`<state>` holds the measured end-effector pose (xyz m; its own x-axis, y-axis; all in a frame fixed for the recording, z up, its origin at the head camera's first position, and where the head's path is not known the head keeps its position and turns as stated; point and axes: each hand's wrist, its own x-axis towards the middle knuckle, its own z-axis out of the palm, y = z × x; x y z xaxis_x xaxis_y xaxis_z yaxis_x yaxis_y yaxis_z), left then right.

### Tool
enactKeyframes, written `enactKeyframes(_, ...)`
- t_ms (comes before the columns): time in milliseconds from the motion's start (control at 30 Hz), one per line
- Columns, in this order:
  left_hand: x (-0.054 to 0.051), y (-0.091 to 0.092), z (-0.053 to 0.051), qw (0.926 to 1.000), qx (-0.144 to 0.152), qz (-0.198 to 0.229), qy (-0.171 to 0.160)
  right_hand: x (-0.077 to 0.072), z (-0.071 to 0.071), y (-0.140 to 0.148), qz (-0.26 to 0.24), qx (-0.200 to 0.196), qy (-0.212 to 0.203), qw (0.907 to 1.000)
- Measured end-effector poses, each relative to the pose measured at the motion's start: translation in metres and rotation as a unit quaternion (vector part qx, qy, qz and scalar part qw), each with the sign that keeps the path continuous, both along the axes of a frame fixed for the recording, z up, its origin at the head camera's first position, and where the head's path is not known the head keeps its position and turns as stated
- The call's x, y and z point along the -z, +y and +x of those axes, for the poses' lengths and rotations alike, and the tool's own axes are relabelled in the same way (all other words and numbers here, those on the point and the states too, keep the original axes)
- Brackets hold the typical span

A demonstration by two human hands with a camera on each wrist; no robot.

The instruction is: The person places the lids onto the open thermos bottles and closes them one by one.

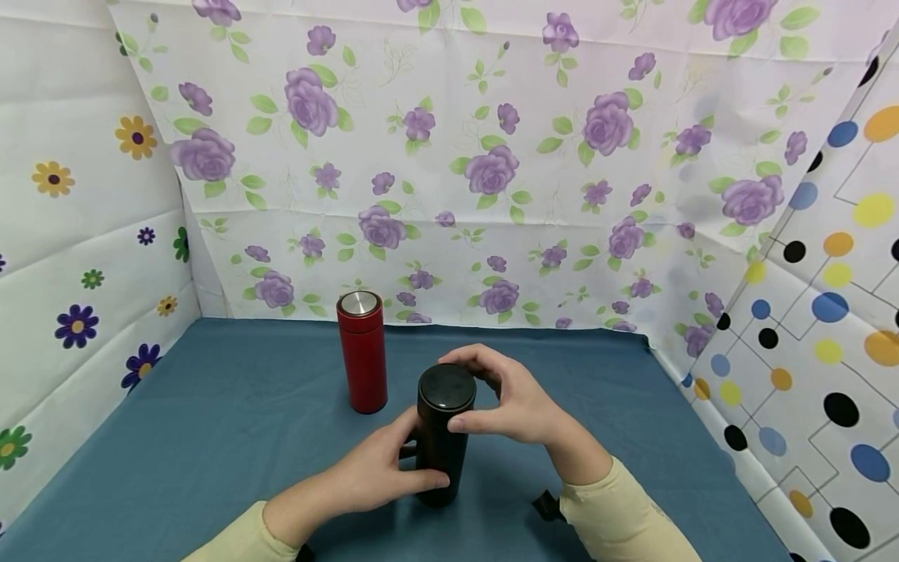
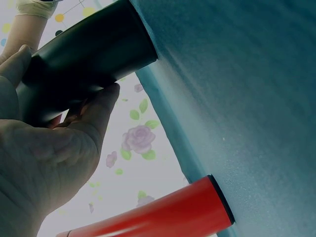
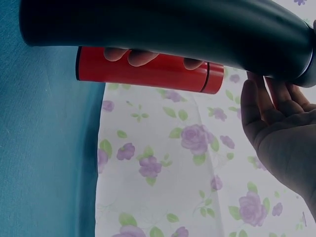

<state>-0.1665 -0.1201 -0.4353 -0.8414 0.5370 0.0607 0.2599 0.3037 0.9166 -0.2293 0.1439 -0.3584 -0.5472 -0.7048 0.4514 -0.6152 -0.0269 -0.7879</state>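
Note:
A black thermos bottle (image 1: 441,460) stands upright near the middle of the cloth. My left hand (image 1: 368,471) grips its body from the left, thumb across the near side and fingers behind it. Up at the lid (image 1: 447,386), my right hand (image 1: 516,398) holds the bottle from the right, thumb in front and fingers curled around the back. The left wrist view shows the black bottle's base (image 2: 143,34) at the cloth. Behind and to the left, a red thermos bottle (image 1: 364,359) with a silver-topped lid stands upright, untouched by either hand.
A blue-green cloth (image 1: 239,406) covers the table. Upright printed sheets enclose it: a purple-flowered one (image 1: 421,156) at the back, a daisy-patterned one (image 1: 84,257) on the left, a dotted one (image 1: 808,336) on the right. A black strap piece (image 1: 548,506) shows by the right sleeve.

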Motion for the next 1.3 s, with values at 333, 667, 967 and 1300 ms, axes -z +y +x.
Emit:
enactKeyframes(333,-0.0008,0.0001,0.0005,1.0,0.0,0.0,-0.001,0.0034,-0.0047,-0.0016,-0.028,-0.103,-0.018,0.9942)
enactKeyframes(667,-0.0001,0.0002,0.0002,1.0,-0.003,-0.005,-0.002,-0.0006,-0.0028,-0.0011,-0.028,-0.104,-0.047,0.9931)
enactKeyframes(967,-0.0008,-0.0001,0.0009,1.0,-0.005,-0.007,-0.004,-0.0016,-0.0028,0.0002,-0.016,-0.086,-0.038,0.9955)
enactKeyframes(1300,-0.001,-0.0002,0.001,1.0,-0.004,-0.007,0.0,-0.0024,-0.0015,0.0017,0.001,-0.051,-0.006,0.9987)
